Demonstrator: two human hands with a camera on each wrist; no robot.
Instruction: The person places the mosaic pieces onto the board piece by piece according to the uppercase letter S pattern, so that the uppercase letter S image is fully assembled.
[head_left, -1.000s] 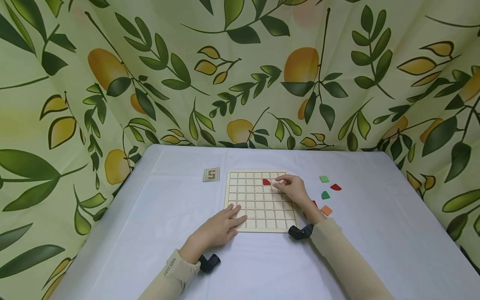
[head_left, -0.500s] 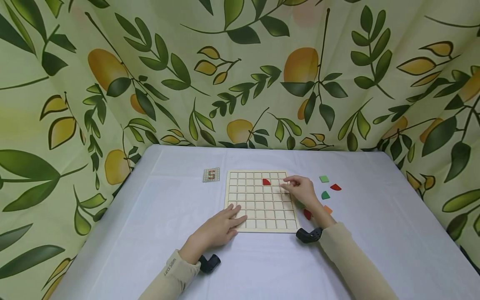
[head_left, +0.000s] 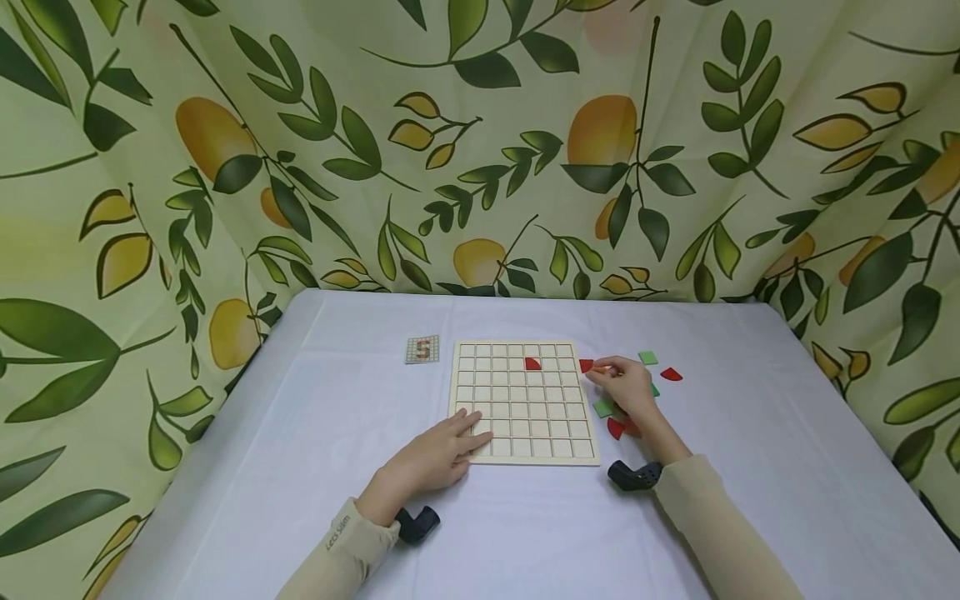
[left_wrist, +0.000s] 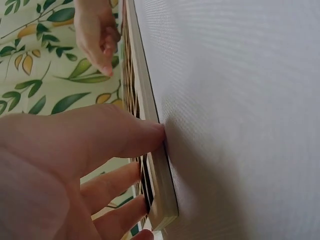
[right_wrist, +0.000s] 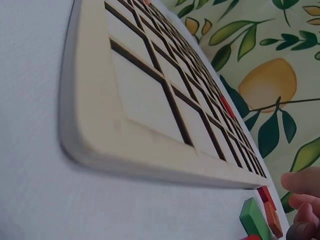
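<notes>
A square wooden grid board (head_left: 517,400) lies on the white table, with one red quarter-circle tile (head_left: 532,364) in a cell of its upper part. My left hand (head_left: 431,454) rests on its near left corner, fingers spread over the cells; in the left wrist view the thumb (left_wrist: 142,137) presses the board's side edge. Just off the board's right edge, my right hand (head_left: 624,383) hovers with its fingertips at a red tile (head_left: 586,365) and an orange tile (right_wrist: 272,217). No tile shows between the fingers in the right wrist view.
Right of the board lie more tiles: light green (head_left: 648,357), red (head_left: 671,374), green (head_left: 603,408) and red (head_left: 616,428), with others partly behind the right hand. A small card (head_left: 422,349) with a coloured S pattern sits left of the board. Leaf-patterned cloth (head_left: 480,167) hangs behind.
My right hand has moved right, from over the board to beyond its right edge, uncovering a red and an orange tile there. The left hand has stayed nearly still.
</notes>
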